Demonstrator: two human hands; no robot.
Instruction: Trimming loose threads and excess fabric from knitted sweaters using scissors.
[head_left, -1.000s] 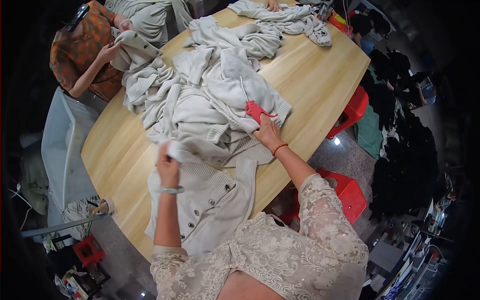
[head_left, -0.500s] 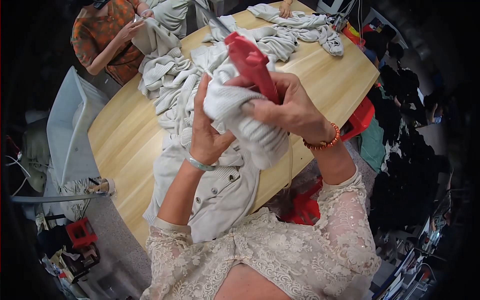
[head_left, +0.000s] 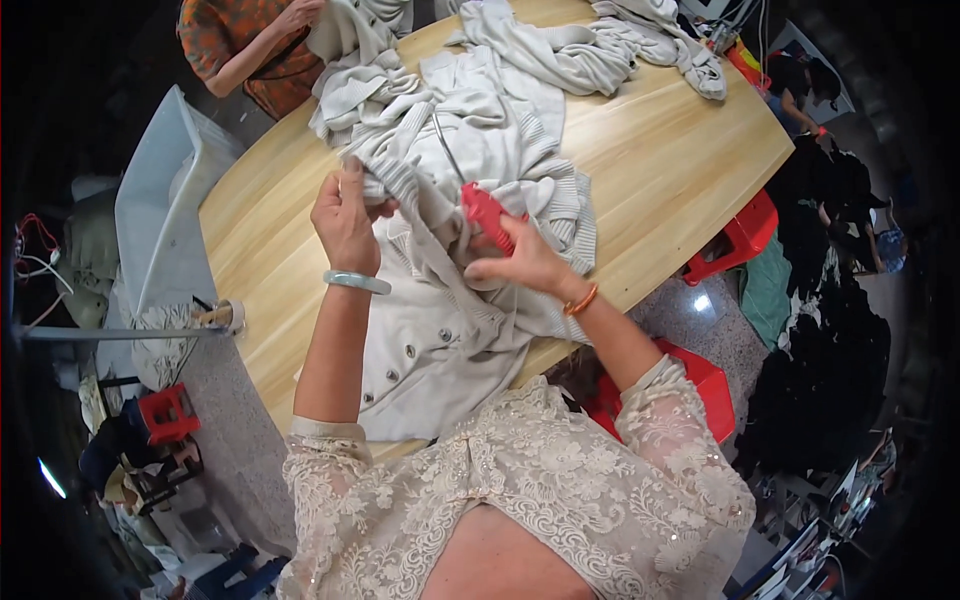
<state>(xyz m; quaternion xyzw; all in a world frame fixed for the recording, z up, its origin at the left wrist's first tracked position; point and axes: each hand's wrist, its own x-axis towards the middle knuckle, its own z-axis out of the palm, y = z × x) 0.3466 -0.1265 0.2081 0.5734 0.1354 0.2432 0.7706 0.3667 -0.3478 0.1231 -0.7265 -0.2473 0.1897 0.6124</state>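
Observation:
A cream knitted cardigan point(head_left: 430, 385) with dark round buttons lies in front of me on the table. My left hand point(head_left: 347, 228), with a pale bangle at the wrist, pinches a ribbed edge of the knitwear and lifts it off the pile. To its right, my right hand point(head_left: 525, 260) grips a red-handled tool point(head_left: 484, 212) with a long thin metal shaft pointing away from me. The tool is over the knitwear, and its exact kind is not clear. Whether its tip touches the fabric cannot be made out.
More cream knitwear point(head_left: 550, 55) is heaped across the wooden table point(head_left: 660, 130). A person in an orange patterned top point(head_left: 225, 45) handles knitwear at the far left. A whitish bin point(head_left: 165, 205) stands left, red stools point(head_left: 735, 240) right, and black fabric point(head_left: 820, 380) beyond.
My right hand has lowered the red-handled tool toward the pile, away from my view. My left hand has moved left and now holds a ribbed edge. The view has shifted slightly.

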